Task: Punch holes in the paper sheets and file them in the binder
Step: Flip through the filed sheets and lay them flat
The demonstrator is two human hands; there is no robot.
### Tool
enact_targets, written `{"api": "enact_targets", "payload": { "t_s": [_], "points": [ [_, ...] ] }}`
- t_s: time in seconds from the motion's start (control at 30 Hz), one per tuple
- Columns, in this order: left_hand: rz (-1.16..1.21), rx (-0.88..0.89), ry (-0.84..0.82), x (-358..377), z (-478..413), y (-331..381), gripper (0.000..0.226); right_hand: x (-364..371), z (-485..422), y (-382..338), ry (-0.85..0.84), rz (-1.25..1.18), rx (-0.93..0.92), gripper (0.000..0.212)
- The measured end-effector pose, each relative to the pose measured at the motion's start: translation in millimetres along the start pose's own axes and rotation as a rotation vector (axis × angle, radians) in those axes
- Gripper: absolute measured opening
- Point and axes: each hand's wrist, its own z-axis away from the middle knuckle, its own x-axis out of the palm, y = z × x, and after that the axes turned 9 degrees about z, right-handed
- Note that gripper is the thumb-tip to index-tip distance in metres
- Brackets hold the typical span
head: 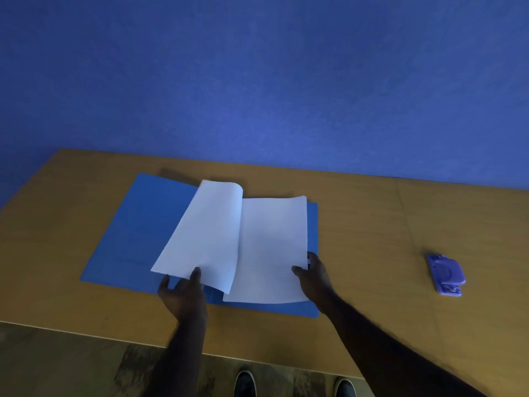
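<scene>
A blue binder [137,224] lies open flat on the wooden table. White paper sheets [272,247] rest on its right half. One upper sheet [206,233] is lifted and curled over to the left. My left hand [183,290] holds that sheet's near edge, thumb on top and fingers beneath. My right hand [313,275] grips the near right corner of the flat sheets, thumb on the paper. A purple hole punch [446,275] lies on the table far to the right, apart from both hands.
The wooden table [372,230] stands against a blue wall [257,81]. Its near edge runs across the bottom, with my two dark shoes [244,383] on the floor below it.
</scene>
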Motion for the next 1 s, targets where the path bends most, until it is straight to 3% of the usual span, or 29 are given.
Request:
{"api": "enact_targets", "payload": {
  "t_s": [0.07, 0.23, 0.33, 0.53, 0.6, 0.73, 0.8, 0.87, 1.0],
  "points": [
    [-0.142, 0.13, -0.082, 1, 4, 1, 0.078, 0, -1, 1, -0.002, 0.005, 0.004, 0.042],
    [-0.686, 0.546, -0.399, 6, 45, 7, 0.069, 0, -3, 1, 0.009, -0.001, 0.01, 0.047],
    [-0.809, 0.642, -0.542, 1, 57, -2, 0.086, -1, -3, 1, 0.022, 0.016, 0.011, 0.053],
    [-0.994, 0.849, -0.843, -4, 63, -30, 0.088, -3, -6, -3, 0.018, -0.061, 0.036, 0.058],
    [-1.041, 0.889, -0.931, -6, 61, -38, 0.088, -3, -8, -3, -0.032, -0.157, 0.009, 0.061],
    [-1.128, 0.904, -0.95, -14, 56, -49, 0.08, -4, -12, 0, -0.054, -0.382, 0.067, 0.05],
    [-1.16, 0.908, -0.979, -17, 52, -52, 0.073, -4, -14, 0, -0.022, -0.248, 0.098, 0.042],
    [-1.196, 0.891, -1.003, -21, 50, -53, 0.068, -5, -17, 2, 0.034, -0.088, 0.11, 0.02],
    [-1.254, 0.884, -1.007, -31, 43, -54, 0.056, -5, -13, 4, 0.061, 0.148, 0.066, 0.03]
  ]
}}
